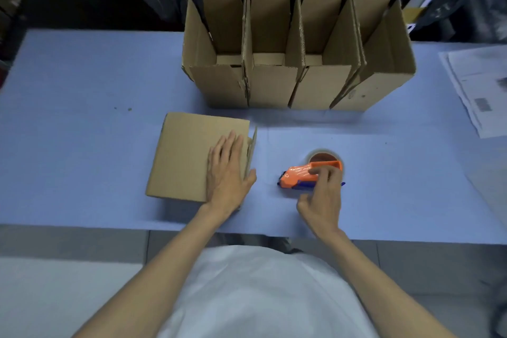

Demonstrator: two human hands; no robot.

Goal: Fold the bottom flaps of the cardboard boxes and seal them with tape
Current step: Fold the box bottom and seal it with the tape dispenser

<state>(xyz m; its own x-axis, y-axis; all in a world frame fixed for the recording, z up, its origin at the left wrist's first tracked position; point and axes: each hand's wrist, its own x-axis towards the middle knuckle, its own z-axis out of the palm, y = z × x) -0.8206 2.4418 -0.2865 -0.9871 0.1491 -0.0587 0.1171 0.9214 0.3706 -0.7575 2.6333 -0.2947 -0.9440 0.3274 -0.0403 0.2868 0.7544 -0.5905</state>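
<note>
Box [192, 156] sat on the table [82, 145], left hand [230, 173] flat on it, fingers [233, 143] straight, pinning flaps [253, 145] for taping, I guess. Right hand [322, 197] had its grip clamped on the tape gun [297, 177] beside it.

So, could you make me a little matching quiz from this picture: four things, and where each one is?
Things:
1. left hand
2. right hand
3. open boxes
4. papers

Places:
A. at the right edge of the table
B. flat on the near box
C. in a row at the far side
D. gripping the orange tape dispenser

Pairs: 1-B, 2-D, 3-C, 4-A.
</note>
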